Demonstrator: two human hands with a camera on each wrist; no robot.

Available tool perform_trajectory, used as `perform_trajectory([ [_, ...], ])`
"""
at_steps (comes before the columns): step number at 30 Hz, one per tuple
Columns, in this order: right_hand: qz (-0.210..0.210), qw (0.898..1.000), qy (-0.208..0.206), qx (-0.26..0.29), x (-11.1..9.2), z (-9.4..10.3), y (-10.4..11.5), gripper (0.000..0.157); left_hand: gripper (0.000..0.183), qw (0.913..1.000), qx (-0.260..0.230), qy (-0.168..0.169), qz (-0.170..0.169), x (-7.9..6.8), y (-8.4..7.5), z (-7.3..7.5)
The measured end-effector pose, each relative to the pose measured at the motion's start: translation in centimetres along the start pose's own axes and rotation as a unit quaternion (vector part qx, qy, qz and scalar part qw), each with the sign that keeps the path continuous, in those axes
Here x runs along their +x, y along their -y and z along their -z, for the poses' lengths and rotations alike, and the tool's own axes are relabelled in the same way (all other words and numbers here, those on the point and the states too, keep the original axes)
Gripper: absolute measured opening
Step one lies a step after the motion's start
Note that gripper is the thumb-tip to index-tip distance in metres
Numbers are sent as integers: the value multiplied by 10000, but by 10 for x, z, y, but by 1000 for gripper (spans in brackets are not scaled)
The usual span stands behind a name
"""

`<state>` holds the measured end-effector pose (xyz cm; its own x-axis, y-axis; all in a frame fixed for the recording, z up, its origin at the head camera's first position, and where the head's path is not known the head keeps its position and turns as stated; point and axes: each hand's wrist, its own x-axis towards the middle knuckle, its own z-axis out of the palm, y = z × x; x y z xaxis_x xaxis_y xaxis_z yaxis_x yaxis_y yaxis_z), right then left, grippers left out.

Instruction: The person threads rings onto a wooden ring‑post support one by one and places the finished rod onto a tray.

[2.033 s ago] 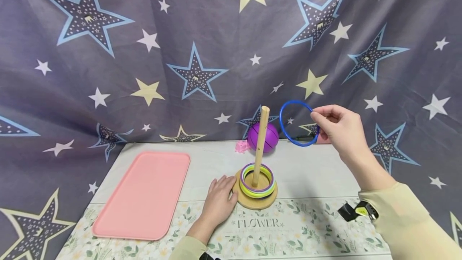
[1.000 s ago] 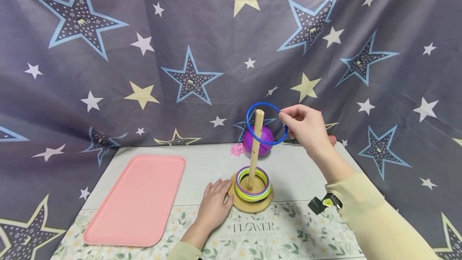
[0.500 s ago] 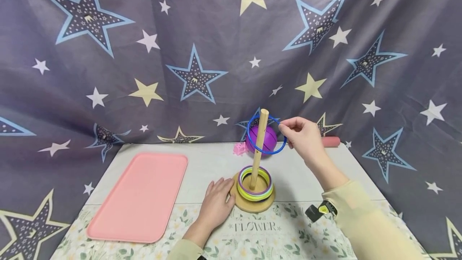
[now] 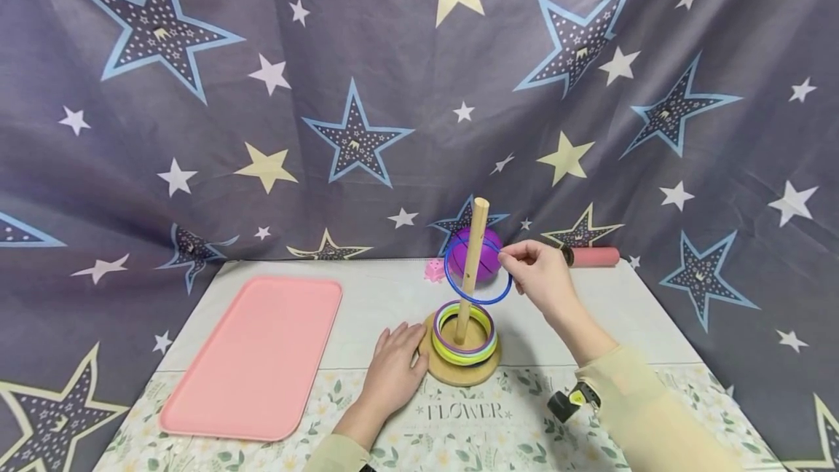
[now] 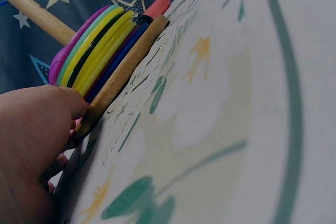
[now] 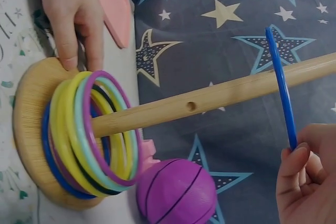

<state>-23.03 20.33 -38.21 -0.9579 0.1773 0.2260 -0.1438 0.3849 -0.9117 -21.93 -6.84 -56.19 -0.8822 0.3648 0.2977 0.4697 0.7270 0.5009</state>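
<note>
My right hand (image 4: pixel 540 275) pinches a thin blue ring (image 4: pixel 481 303) between thumb and fingertips. The ring encircles the upright wooden peg (image 4: pixel 477 231), partway down it and above the rings at the base. In the right wrist view the blue ring (image 6: pixel 282 87) appears edge-on, crossing the peg. Several stacked rings in yellow, light green, blue and black, with a purple ring (image 6: pixel 89 108) on top, lie round the peg's foot. My left hand (image 4: pixel 393 374) rests with extended fingers at the left edge of the round wooden base (image 4: pixel 462 376); its fingertips touch that edge.
A pink tray (image 4: pixel 252 355) lies on the left of the table. Behind the peg sit a purple ball (image 4: pixel 490 257) and a small pink toy (image 4: pixel 434 269). A red cylindrical object (image 4: pixel 595 257) lies at the back right, before a star-patterned curtain (image 4: pixel 354 35).
My right hand has carried the blue ring leftward to the peg, over its top, and lowered it partway down. My left hand stays at the base.
</note>
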Motion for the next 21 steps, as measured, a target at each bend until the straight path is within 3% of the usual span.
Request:
perform_trajectory([
  [21,-340,9994,79,-68,-14,-20,-39,13,51,10000,-44,69,6,-1,-1,2],
])
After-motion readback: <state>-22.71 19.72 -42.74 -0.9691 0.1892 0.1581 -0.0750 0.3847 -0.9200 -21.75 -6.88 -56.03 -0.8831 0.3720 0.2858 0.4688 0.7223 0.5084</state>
